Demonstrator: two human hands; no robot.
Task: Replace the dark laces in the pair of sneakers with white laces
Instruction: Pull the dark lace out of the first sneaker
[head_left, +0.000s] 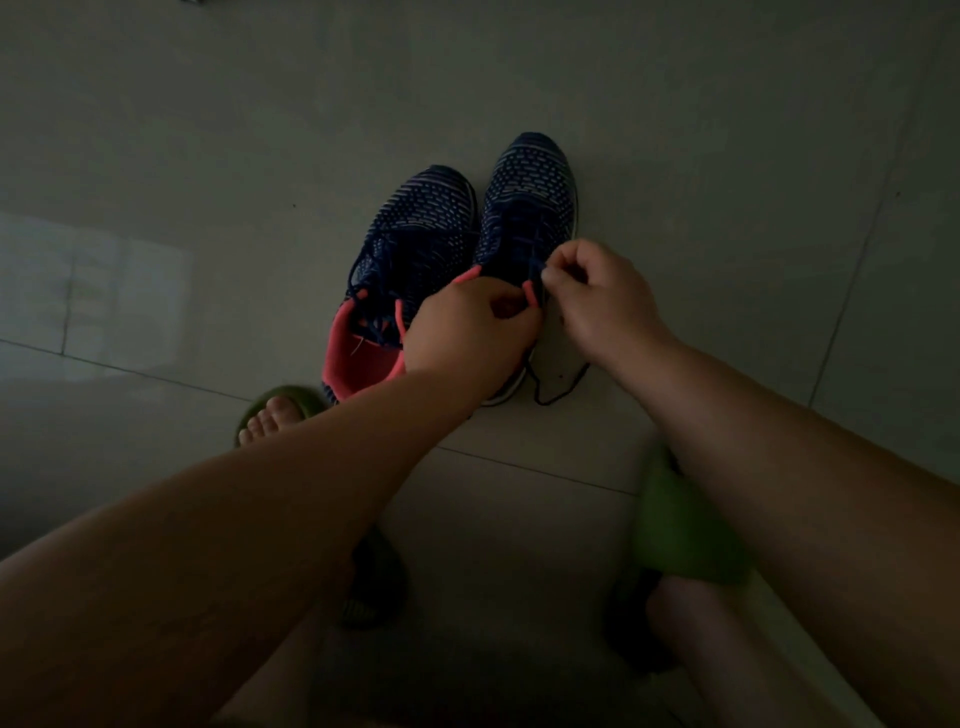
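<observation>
Both hands, left hand (470, 325) and right hand (597, 293), pinch the dark lace (540, 273).

Navy sneakers (467, 249) with pale dashes, coral-pink lining (358, 358), dark laces (558, 387), green slippers (685, 530), grey floor tiles (208, 130)

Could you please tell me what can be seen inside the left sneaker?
The left sneaker shows a pink lining at its opening, with dark lace ends hanging over it. The left hand covers its right edge.

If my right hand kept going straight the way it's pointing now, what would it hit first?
Most likely the dark lace it pinches, then the right sneaker under it. The right hand points up-left at that shoe's lacing, close to the left hand. Depth is unclear in this dim view.
</observation>
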